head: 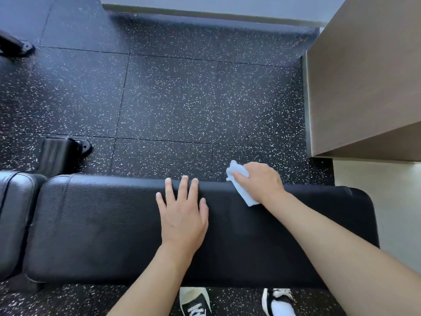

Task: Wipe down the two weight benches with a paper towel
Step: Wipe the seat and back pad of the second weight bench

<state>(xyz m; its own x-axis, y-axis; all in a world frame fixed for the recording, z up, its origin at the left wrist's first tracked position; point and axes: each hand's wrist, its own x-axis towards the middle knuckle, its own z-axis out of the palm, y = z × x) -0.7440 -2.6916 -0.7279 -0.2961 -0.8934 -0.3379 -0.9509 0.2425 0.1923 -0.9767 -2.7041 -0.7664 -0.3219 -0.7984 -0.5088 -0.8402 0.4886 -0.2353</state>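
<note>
- In the head view we look straight down on a black padded weight bench (102, 224) that runs left to right across the lower half of the picture.
- Our left hand (182, 215) lies flat on the pad, fingers straight and slightly spread, their tips reaching the far edge of the bench.
- Our right hand (259, 181) sits at the far edge of the same pad, to the right of the left hand, with its fingers curled over a paper towel (239, 179).
- The paper towel is white and crumpled; one end sticks out past the far edge of the bench above the floor, the other end shows below the hand on the pad's top.
- The towel is pressed against the bench edge under the right hand.
- At the left edge we see a second black pad (13, 213), just beside the first, with a narrow gap between them.
- Beyond the bench lies a black speckled rubber floor (182, 99) laid in tiles.
- A black bench foot (63, 153) stands on the floor near the left, behind the gap between the pads.
- A wood-toned cabinet (364, 76) fills the upper right.
- Below the bench's near edge we see our two shoes (196, 302), black and white.
</note>
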